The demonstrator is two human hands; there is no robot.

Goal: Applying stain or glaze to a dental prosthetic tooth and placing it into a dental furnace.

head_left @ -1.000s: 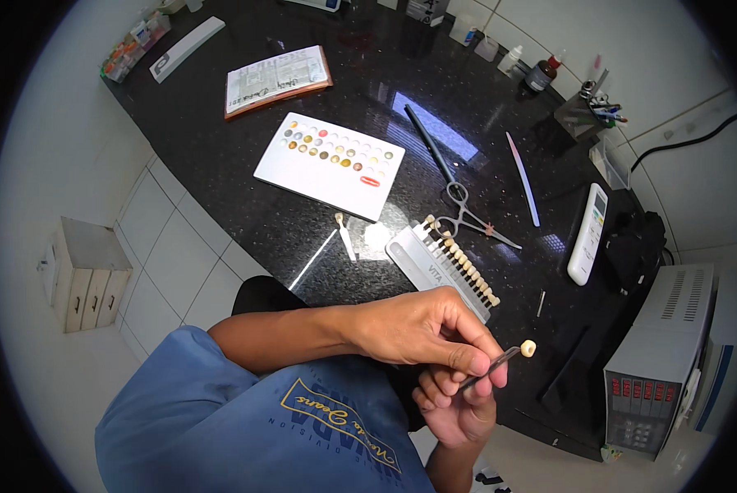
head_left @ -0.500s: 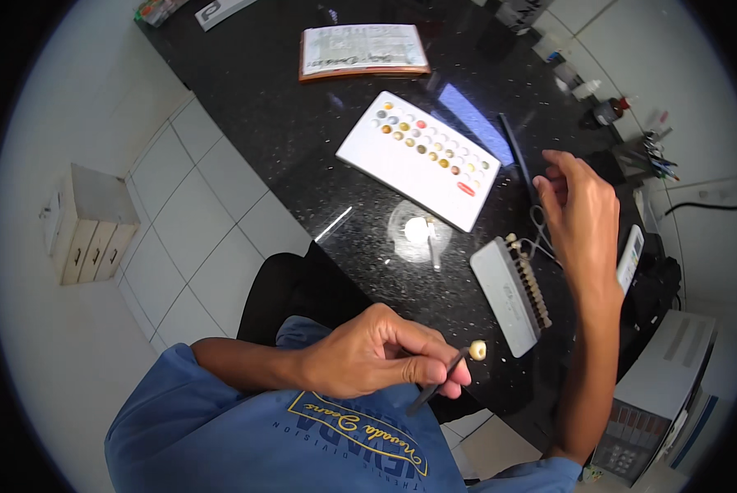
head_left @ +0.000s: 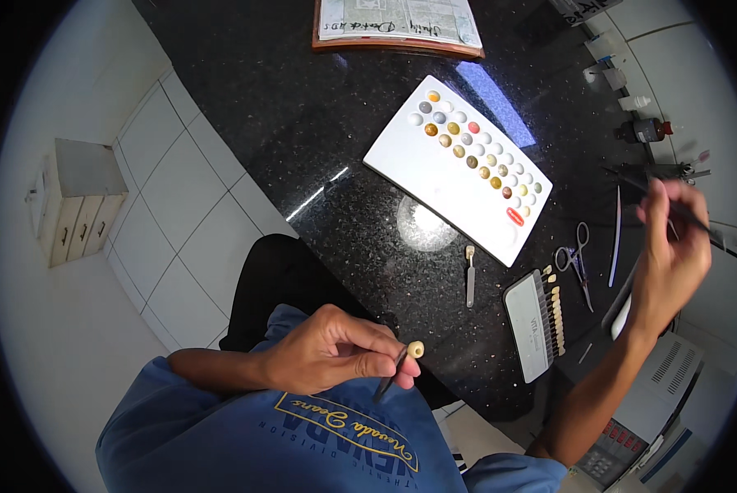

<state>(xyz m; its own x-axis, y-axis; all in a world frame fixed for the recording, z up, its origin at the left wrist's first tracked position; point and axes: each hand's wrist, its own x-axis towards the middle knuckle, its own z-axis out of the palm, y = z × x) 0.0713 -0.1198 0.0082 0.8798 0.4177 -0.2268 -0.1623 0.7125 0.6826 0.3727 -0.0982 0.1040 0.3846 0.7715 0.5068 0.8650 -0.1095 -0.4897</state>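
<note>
My left hand point(head_left: 335, 357) pinches a dark slim tweezer-like tool point(head_left: 389, 380) with a small yellowish tooth-shaped piece point(head_left: 415, 349) at its tip, low over my blue shirt. My right hand point(head_left: 670, 255) is raised at the right with a long black slim tool point(head_left: 687, 218) in its fingers, near the pen holder. A white palette point(head_left: 434, 189) with colored wells lies on the dark counter point(head_left: 245, 107). Beside it are scissor-handled forceps point(head_left: 578, 263), a tooth shade guide point(head_left: 524, 329), a single shade tab point(head_left: 470, 279) and a pale thin strip point(head_left: 615, 246).
A paper-topped wooden board point(head_left: 397, 37) lies at the back. Small bottles point(head_left: 643, 130) line the tiled wall. A grey machine point(head_left: 656, 386) stands at the right, a small drawer unit point(head_left: 85, 214) on the tiled floor at left. The counter's front edge curves across the middle.
My right hand has left the left hand, reached right and up, and taken the black tool from the counter. My left hand has moved left with its tool. The view has shifted.
</note>
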